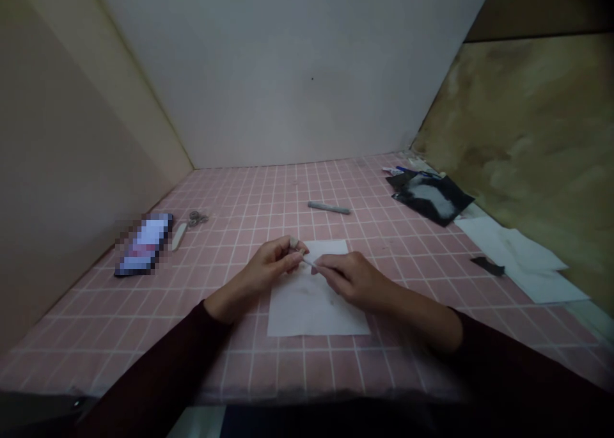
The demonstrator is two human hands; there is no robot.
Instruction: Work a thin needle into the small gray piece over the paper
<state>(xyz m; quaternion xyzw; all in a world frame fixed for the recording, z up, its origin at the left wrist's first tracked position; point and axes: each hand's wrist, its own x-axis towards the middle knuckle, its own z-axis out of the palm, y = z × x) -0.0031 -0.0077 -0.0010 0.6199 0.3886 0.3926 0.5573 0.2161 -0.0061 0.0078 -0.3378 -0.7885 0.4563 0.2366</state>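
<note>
My left hand (271,265) and my right hand (352,277) meet above a white sheet of paper (314,304) that lies on the pink grid-patterned table (230,336). Both hands are closed in pinches around a small pale, thin object (307,259) held between their fingertips. I cannot make out what that object is. My left thumb and forefinger grip its far end. My right fingers hold the thin part nearer the middle. Dark sleeves cover both forearms.
A grey stick (329,207) lies beyond the paper. At left are a blurred-out phone-like item (144,243), a pale flat stick (179,236) and small metal rings (197,219). At right lie a black-and-white packet (432,197), white sheets (522,259) and a small dark piece (487,266).
</note>
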